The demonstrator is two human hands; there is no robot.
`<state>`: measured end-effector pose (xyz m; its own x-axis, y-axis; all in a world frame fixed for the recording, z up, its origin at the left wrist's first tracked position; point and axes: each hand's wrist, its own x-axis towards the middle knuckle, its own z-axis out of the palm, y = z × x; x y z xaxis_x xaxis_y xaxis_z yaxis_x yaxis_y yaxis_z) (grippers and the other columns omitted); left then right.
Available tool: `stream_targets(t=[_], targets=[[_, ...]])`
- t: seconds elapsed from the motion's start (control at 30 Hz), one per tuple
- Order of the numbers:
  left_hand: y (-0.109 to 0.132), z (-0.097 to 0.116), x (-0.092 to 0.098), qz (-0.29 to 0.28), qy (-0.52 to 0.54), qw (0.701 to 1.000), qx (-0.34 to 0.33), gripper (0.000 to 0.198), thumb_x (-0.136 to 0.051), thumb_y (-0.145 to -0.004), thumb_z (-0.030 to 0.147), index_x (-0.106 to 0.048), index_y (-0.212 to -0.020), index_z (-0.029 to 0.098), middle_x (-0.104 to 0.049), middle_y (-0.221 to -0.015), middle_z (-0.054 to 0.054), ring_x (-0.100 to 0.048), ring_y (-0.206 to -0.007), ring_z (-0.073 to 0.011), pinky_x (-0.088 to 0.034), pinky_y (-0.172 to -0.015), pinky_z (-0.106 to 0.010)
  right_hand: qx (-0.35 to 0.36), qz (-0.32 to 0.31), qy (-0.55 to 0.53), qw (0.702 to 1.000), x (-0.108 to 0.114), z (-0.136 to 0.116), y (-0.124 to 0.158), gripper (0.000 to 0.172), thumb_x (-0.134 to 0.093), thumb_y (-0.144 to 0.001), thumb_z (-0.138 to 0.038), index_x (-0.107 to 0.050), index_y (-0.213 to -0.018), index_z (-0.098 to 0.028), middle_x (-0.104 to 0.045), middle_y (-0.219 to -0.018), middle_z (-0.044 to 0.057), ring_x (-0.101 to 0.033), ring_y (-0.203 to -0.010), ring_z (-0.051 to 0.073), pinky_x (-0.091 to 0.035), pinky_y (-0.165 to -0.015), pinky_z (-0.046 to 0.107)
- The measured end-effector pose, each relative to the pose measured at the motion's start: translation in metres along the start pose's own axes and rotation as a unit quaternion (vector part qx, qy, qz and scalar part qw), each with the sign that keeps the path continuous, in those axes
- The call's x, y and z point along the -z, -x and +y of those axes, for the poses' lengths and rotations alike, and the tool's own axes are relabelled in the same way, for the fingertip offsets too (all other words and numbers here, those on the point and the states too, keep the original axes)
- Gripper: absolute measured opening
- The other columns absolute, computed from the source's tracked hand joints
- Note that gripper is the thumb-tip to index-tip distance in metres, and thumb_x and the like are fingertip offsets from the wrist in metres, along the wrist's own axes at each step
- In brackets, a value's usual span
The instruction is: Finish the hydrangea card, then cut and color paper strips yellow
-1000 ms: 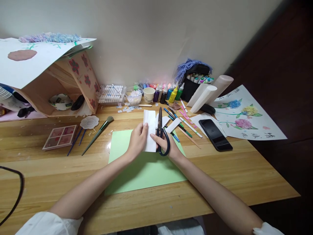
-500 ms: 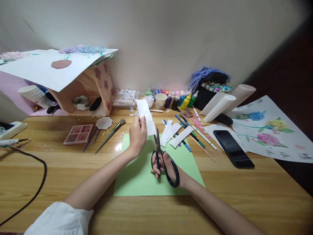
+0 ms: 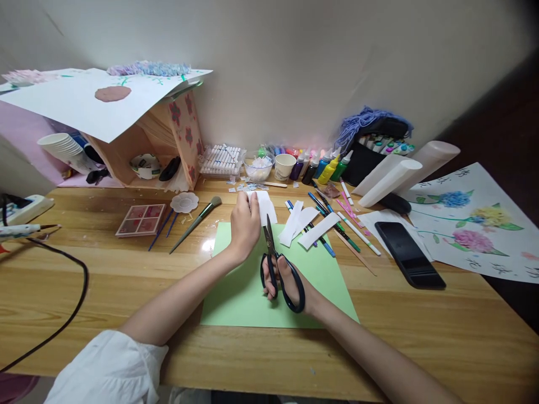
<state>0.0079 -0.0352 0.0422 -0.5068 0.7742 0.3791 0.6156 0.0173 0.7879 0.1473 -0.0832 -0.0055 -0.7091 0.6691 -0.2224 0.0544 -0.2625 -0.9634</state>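
Note:
A strip of white paper (image 3: 266,209) is pinched in my left hand (image 3: 245,227), with the thumb on top; part of the strip is hidden behind the fingers. My right hand (image 3: 290,280) grips black-handled scissors (image 3: 270,252), fingers through the loops. The blades point up and away, slightly parted, their tips at the lower edge of the strip. Beneath both hands lies a sheet of green paper (image 3: 252,306). Several cut white paper pieces (image 3: 319,230) rest on markers to the right of the scissors.
Left of the green sheet lie a brush (image 3: 196,224), a palette (image 3: 141,220) and a black cable (image 3: 84,280). Paint bottles (image 3: 328,168) and a paper cup (image 3: 285,166) stand at the back. On the right are a phone (image 3: 408,255) and a flower painting (image 3: 471,224).
My left hand has turned and lowered the paper strip, so less of it shows. The scissor blades are closer together at its lower edge. The camera view has shifted slightly.

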Motion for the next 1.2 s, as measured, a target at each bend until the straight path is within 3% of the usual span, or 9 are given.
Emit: stream_targets(t=[0.43,0.73,0.93,1.2], targets=[[0.001,0.001,-0.001,-0.015,0.001,1.0,0.009,0.025,-0.037,-0.093,0.029,-0.035,-0.07,0.022,-0.041,-0.062,0.003,-0.041,-0.057,-0.0143,-0.026,-0.054,-0.025,0.02,0.005,0.066,0.998,0.001,-0.003,0.002,0.067,-0.021,-0.069,-0.084,-0.041,-0.072,-0.02,-0.043,-0.044,-0.007,-0.046,-0.038,0.009,-0.046,-0.047,0.023],[-0.001,-0.001,0.0,-0.015,0.024,1.0,0.009,0.027,-0.035,-0.094,0.03,-0.032,-0.068,0.022,-0.039,-0.062,0.003,-0.04,-0.057,-0.0137,-0.025,-0.054,-0.025,0.021,0.043,0.086,0.995,-0.002,0.0,0.002,0.063,-0.03,-0.07,-0.082,-0.041,-0.07,-0.02,-0.037,-0.039,-0.009,-0.038,-0.032,0.008,-0.04,-0.038,0.021],[0.003,-0.001,-0.002,-0.024,0.03,0.999,0.001,0.027,-0.034,-0.094,0.031,-0.033,-0.068,0.022,-0.04,-0.062,0.003,-0.04,-0.058,-0.0137,-0.026,-0.056,-0.025,0.031,0.02,0.069,0.997,0.002,-0.001,0.002,0.068,-0.023,-0.068,-0.085,-0.042,-0.073,-0.02,-0.043,-0.043,-0.007,-0.045,-0.037,0.009,-0.046,-0.045,0.023],[0.01,0.0,-0.006,-0.038,0.041,0.998,-0.011,0.03,-0.035,-0.094,0.032,-0.031,-0.066,0.022,-0.036,-0.06,0.004,-0.037,-0.055,-0.0123,-0.025,-0.054,-0.025,0.043,0.025,0.072,0.996,0.006,0.0,0.0,0.067,-0.021,-0.069,-0.084,-0.042,-0.073,-0.02,-0.042,-0.04,-0.007,-0.044,-0.036,0.009,-0.045,-0.045,0.023]])
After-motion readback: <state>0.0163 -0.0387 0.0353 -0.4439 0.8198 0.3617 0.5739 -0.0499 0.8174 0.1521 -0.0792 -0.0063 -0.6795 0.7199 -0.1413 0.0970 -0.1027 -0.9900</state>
